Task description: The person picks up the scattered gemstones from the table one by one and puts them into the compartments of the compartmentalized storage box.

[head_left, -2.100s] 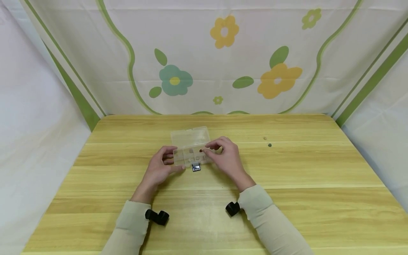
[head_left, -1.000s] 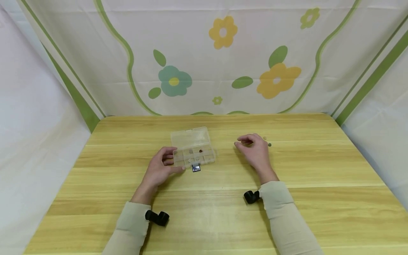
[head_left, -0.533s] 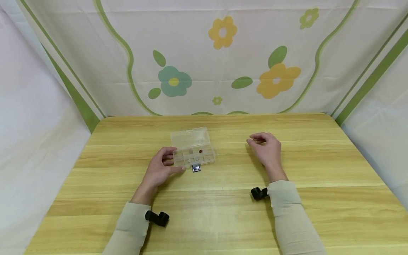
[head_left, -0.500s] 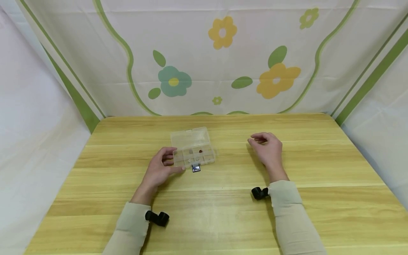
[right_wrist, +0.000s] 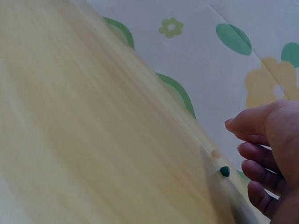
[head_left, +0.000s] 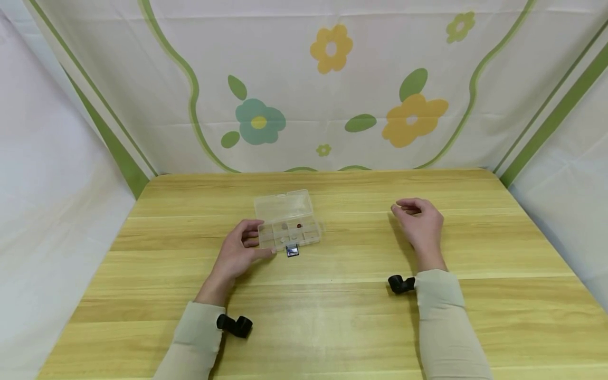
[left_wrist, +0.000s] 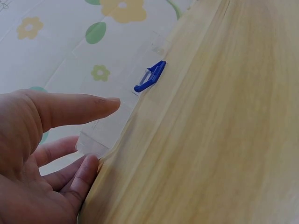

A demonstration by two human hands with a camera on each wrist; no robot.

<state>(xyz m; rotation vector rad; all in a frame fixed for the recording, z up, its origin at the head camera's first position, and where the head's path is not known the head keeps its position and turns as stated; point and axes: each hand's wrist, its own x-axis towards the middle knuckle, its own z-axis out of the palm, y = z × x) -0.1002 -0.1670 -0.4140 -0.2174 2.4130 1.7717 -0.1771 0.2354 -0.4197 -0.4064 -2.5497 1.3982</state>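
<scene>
A clear plastic compartment box (head_left: 311, 233) lies on the table with its lid (head_left: 284, 206) folded back. My left hand (head_left: 236, 249) holds the box's left end, thumb along the front side and fingers at the far side. A blue latch (left_wrist: 152, 77) sticks out from the box's front edge. Inside are a dark red stone (head_left: 299, 226) and several pale stones (head_left: 282, 239). My right hand (head_left: 420, 224) hovers over the table's right part, fingers loosely curled, nothing visible between them. Below its fingertips lie a dark green stone (right_wrist: 225, 171) and a pale stone (right_wrist: 216, 153), both hidden in the head view.
The wooden table (head_left: 332, 322) stretches to both sides of the box. A white cloth with printed flowers (head_left: 332, 95) hangs behind the table's far edge. White cloth also hangs at both sides. Each sleeve cuff carries a black wrist camera (head_left: 401, 284).
My right hand has moved right, away from the box, until it covers the two loose stones in the head view. The left hand has kept its hold on the box.
</scene>
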